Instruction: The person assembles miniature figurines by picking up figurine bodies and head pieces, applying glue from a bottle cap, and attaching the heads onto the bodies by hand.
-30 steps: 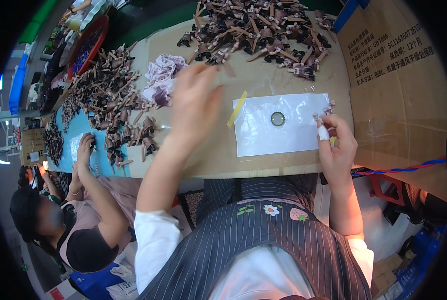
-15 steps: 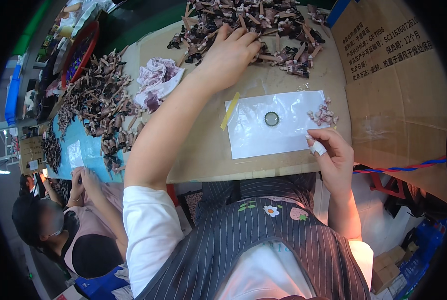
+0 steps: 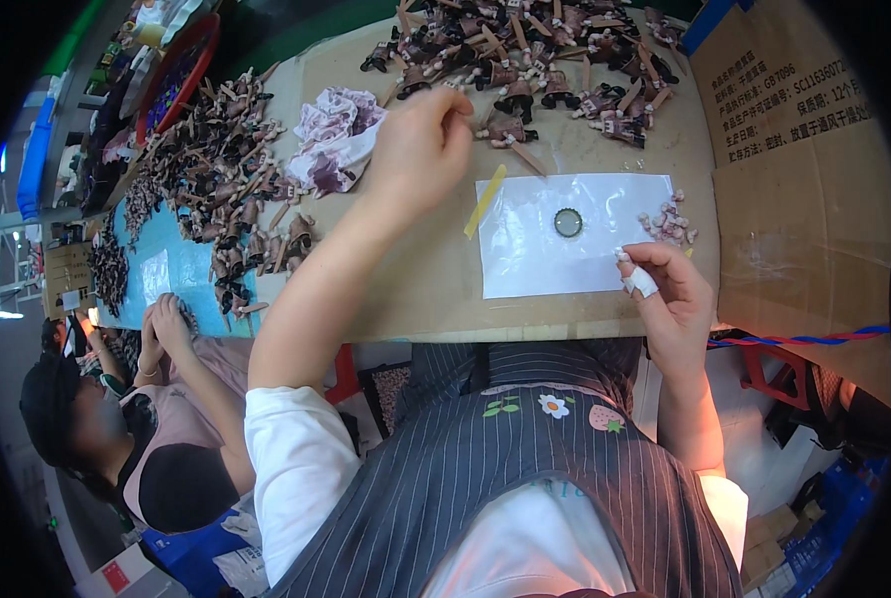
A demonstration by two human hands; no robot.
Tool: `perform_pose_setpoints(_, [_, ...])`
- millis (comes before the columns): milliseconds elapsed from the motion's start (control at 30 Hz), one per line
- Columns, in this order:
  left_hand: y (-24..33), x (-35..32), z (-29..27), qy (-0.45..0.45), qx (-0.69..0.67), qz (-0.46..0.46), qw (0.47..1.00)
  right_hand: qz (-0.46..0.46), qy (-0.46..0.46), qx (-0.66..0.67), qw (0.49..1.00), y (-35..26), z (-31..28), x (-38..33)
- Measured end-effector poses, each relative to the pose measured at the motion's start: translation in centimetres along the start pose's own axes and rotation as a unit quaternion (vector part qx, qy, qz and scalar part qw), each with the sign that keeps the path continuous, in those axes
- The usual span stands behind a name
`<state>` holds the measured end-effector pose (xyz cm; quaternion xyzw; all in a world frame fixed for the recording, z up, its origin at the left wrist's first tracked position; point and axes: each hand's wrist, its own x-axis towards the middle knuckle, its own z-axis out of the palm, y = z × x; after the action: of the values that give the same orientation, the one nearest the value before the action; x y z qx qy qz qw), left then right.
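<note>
Our right hand [image 3: 679,304] pinched a small pale piece [image 3: 621,254] between thumb and finger, by the white sheet's [image 3: 525,269] near right corner. Our left hand [image 3: 420,154] was curled just beside a figure [image 3: 505,128]; we could not tell whether it gripped anything. A light fingertip pinch, kept clear of the bottle cap [image 3: 568,222], seemed best for something so tiny.

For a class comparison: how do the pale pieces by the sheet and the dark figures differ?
The pale pieces are much smaller than the dark figures. The pieces look whitish pink, the figures mostly brown and black. The pieces form a little cluster, the figures a broad heap. Both lie jumbled.
</note>
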<state>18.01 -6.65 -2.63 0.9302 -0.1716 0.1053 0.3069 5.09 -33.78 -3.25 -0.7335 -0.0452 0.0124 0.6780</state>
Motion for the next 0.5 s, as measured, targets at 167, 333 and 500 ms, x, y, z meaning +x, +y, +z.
perform_pose_setpoints(167, [0.7, 0.2, 3.0, -0.042, 0.047, -0.125, 0.99, 0.034, -0.012, 0.037, 0.999, 0.3, 1.4, 0.7])
perform_pose_setpoints(333, [-0.1, 0.8, 3.3, -0.012, 0.003, -0.123, 0.992, 0.019, -0.016, 0.021, 0.999, 0.8, 1.2, 1.2])
perform_pose_setpoints(500, [-2.3, 0.2, 1.0, 0.029, -0.197, -0.189, 0.961, -0.082, -0.018, -0.176, 0.981, 0.6, 1.9, 2.7])
